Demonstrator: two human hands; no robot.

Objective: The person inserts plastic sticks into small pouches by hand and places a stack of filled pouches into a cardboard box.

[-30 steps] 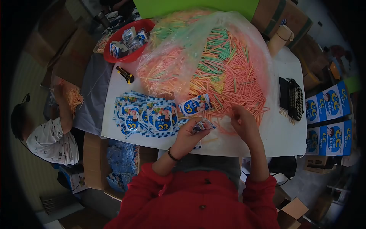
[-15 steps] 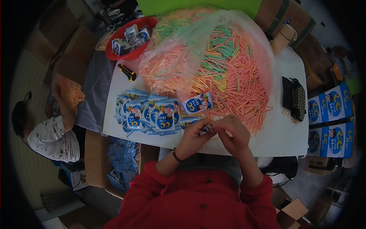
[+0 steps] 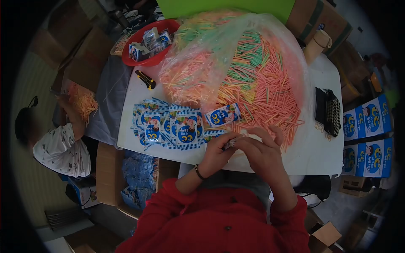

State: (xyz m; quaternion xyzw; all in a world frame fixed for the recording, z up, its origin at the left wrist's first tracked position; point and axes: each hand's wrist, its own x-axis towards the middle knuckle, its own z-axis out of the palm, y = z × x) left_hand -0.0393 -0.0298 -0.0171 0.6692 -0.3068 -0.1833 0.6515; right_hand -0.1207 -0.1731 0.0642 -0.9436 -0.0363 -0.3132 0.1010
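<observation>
Grasping a small packet (image 3: 230, 143) in the left hand's (image 3: 216, 152) grip, above the near edge of the white surface (image 3: 312, 159). Holding the right hand (image 3: 265, 155) against the packet's right side, fingers bent; cannot tell whether with a clenched grip. Just beyond, on the surface: a single packet (image 3: 222, 115) beside coloured sticks (image 3: 276, 90), with piled packets (image 3: 152, 127) to the left. Farther left, a cutter (image 3: 146, 79) near a red bowl (image 3: 147, 62).

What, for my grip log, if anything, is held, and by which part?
A small packet, between the left hand and the right hand; the gripped part is hidden.
</observation>
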